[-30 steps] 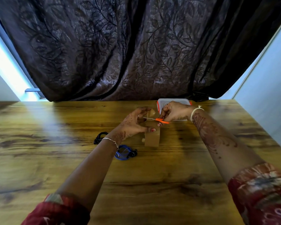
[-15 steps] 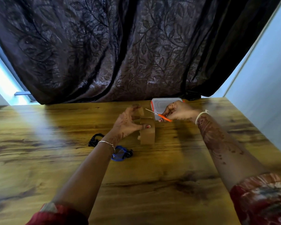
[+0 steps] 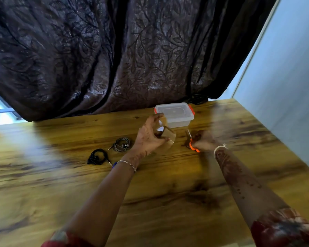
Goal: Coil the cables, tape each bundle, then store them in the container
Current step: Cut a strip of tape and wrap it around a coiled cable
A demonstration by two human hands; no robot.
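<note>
head view: left hand gripped the brown tape roll, a strip pinched up toward its 12 o'clock. right hand, at the roll's 3 o'clock, clasped orange-handled scissors. lidded clear container stood on the wooden table at 12 o'clock from the roll. grey coiled cable and black coiled cable lay at the left hand's 9 and 8 o'clock.

Both bare forearms extend forward and converge ahead of the body. Left hand: raised, thumb and fingers curled round a roll of brown tape, index finger arched over its top. Right hand: lower, blurred, knuckles up, fingers gripping the orange handles of scissors. The hands are apart
</note>
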